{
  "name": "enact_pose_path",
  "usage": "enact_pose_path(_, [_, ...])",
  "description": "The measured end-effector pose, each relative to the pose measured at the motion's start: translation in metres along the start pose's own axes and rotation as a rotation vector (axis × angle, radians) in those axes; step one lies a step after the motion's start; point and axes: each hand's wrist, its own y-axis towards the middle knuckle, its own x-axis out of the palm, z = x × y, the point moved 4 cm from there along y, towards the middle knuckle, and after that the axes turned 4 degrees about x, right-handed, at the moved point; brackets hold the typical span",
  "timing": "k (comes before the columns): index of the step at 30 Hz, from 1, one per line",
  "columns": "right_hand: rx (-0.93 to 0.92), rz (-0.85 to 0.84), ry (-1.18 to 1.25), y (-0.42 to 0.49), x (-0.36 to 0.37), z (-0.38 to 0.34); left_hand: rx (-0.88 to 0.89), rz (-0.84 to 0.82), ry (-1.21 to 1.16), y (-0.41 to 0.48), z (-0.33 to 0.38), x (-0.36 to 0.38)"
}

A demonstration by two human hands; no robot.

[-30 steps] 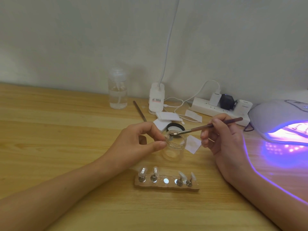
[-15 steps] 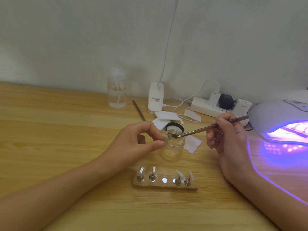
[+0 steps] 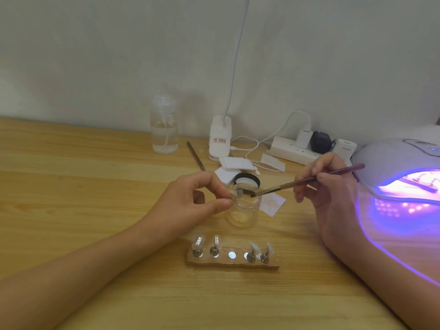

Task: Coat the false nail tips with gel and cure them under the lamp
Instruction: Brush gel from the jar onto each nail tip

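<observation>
Fingers [image 3: 220,203] of the left hand [image 3: 188,203] are pinched, thumb against index, on a single nail tip [image 3: 238,193], holding it right over the mouth of the clear jar [image 3: 242,210]. Whether it sits on a stand there is too blurred to call. Across from it, the right hand [image 3: 331,189] has its fingers curled round a brush [image 3: 309,179], pen-style, and the bristle end sits just beside that pinched tip, at the jar rim.

Now the wide shot, big to small. The wooden counter [image 3: 71,186] carries everything. Far right sits the nail lamp [image 3: 392,163], glowing purple inside and throwing violet light along the right forearm. Back by the wall are a power strip [image 3: 292,152] with plugs in it, a clear pump bottle [image 3: 164,134] part-filled with liquid, and a white desk lamp base [image 3: 220,144]. Nearest the camera, a wooden block [image 3: 233,263] lies in front of the jar. It has four nail tips [image 3: 198,242] upright on metal pegs, two left and two right, and its middle spot shows only a round metal disc [image 3: 231,255]. Behind the jar are a black lid [image 3: 246,178], white pads [image 3: 234,164] and a thin nail file [image 3: 195,155]. Just right of the jar lies a paper slip [image 3: 272,203].
</observation>
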Motion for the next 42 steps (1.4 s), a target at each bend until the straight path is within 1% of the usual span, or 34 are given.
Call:
enact_pose_path(3, [-0.03, -0.006, -0.012, 0.003, -0.003, -0.004, -0.004, -0.001, -0.01, 0.0, 0.0, 0.0])
enact_pose_path(9, [-0.017, 0.067, 0.04, 0.005, -0.014, -0.001, -0.013, -0.006, -0.016, -0.001, 0.0, 0.0])
enact_pose_path(13, [0.052, 0.142, 0.151, 0.006, -0.018, 0.005, -0.028, -0.003, -0.027, 0.0, 0.0, -0.002])
enact_pose_path(18, [0.192, 0.239, 0.26, 0.006, -0.02, 0.011, -0.064, 0.008, -0.062, -0.003, 0.004, -0.01])
enact_pose_path(25, [0.238, 0.251, 0.269, 0.007, -0.019, 0.013, -0.053, -0.056, -0.11, -0.003, 0.026, -0.026])
enact_pose_path(30, [0.219, 0.231, 0.236, 0.008, -0.019, 0.015, -0.032, -0.139, -0.035, -0.012, 0.033, -0.002])
enact_pose_path(33, [0.215, 0.208, 0.199, 0.008, -0.019, 0.017, 0.075, -0.192, 0.07, -0.023, 0.037, 0.01])
enact_pose_path(36, [0.216, 0.19, 0.174, 0.008, -0.018, 0.018, 0.177, -0.19, 0.228, -0.035, 0.038, 0.015])
enact_pose_path(39, [0.224, 0.185, 0.154, 0.009, -0.018, 0.018, 0.151, -0.161, 0.366, -0.04, 0.033, 0.018])
enact_pose_path(42, [0.224, 0.17, 0.129, 0.009, -0.018, 0.02, 0.082, -0.135, 0.344, -0.04, 0.027, 0.016])
